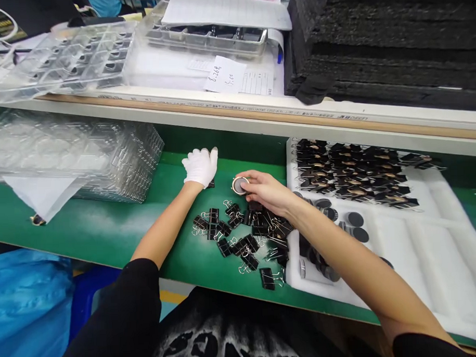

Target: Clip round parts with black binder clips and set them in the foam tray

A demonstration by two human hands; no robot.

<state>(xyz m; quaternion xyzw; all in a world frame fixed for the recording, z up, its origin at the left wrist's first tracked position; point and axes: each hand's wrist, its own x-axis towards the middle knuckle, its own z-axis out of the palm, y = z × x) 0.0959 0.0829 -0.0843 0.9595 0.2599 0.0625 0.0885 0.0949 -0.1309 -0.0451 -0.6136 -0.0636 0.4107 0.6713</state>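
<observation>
My left hand [200,167], in a white glove, rests on the green bench top with its short-looking fingers slightly apart and thumb out; nothing shows in it. A black piece [210,183] lies beside its wrist. My bare right hand [264,190] pinches a round disc [240,185] with a grey face and a shiny gold-coloured rim. Beneath and in front of that hand is a loose heap of black binder clips [244,245]. Rows of clipped pieces [352,169] fill the far part of a white foam tray [431,244]. Dark round discs [355,219] lie nearer, partly hidden by my right forearm.
Stacked clear plastic trays [116,162] stand at the left, with a white sheet [43,193] hanging from them. A shelf edge [235,113] crosses behind the bench. Above it are black foam sheets [385,43], a clear blister tray [73,59] and a handwritten note [225,74].
</observation>
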